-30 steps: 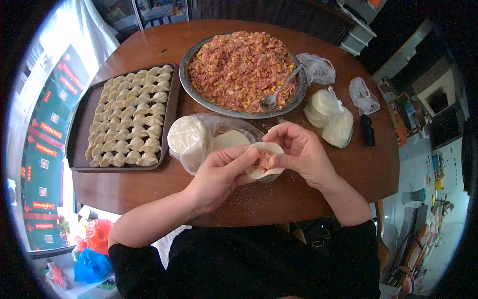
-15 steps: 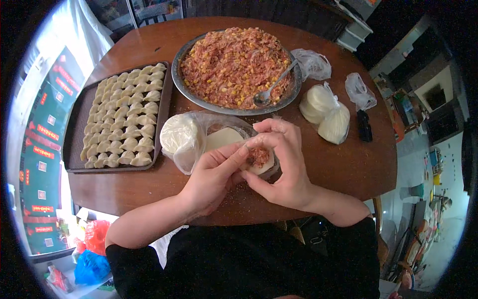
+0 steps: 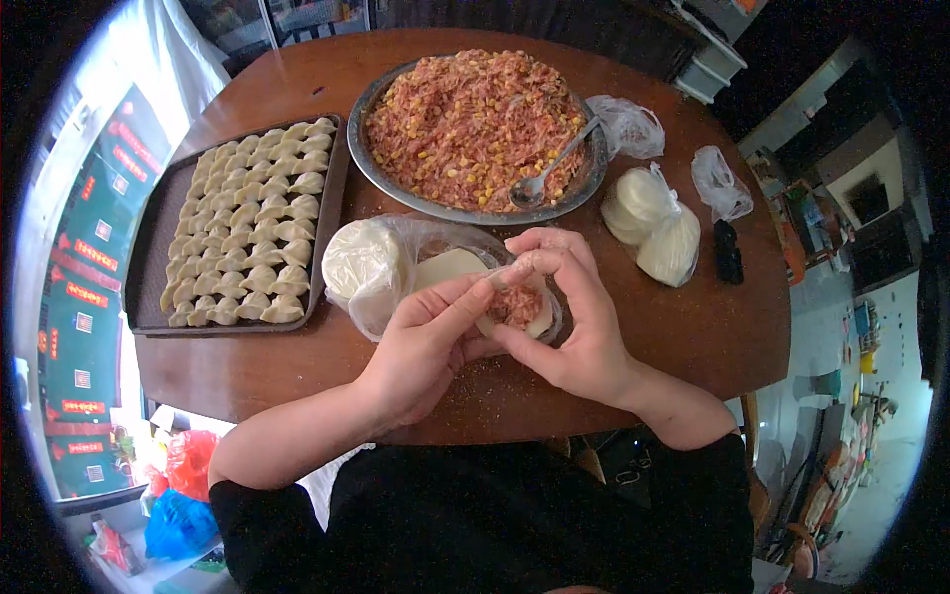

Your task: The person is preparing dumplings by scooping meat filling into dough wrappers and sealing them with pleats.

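Note:
A round dumpling wrapper (image 3: 539,322) with pink meat filling in its middle is held between my two hands, above the front of the table. My left hand (image 3: 435,327) pinches its left edge with thumb and forefinger. Curled round the far and right sides, my right hand (image 3: 579,337) grips the same wrapper. Just beyond them lie a plastic-wrapped stack of wrappers (image 3: 366,259) and a loose wrapper (image 3: 450,265) on the opened bag. A large metal basin (image 3: 371,163) heaped with meat and corn filling (image 3: 470,124) stands farther back, a metal spoon (image 3: 527,191) resting in it.
At the left, a dark tray (image 3: 148,282) carries rows of folded dumplings (image 3: 242,233). Bagged wrappers (image 3: 655,226), crumpled clear bags (image 3: 628,127) and a small black object (image 3: 727,252) lie on the right of the wooden table (image 3: 693,342).
The view has shifted slightly. My right thumb has moved in over the near edge of the filled wrapper, while both hands keep holding it.

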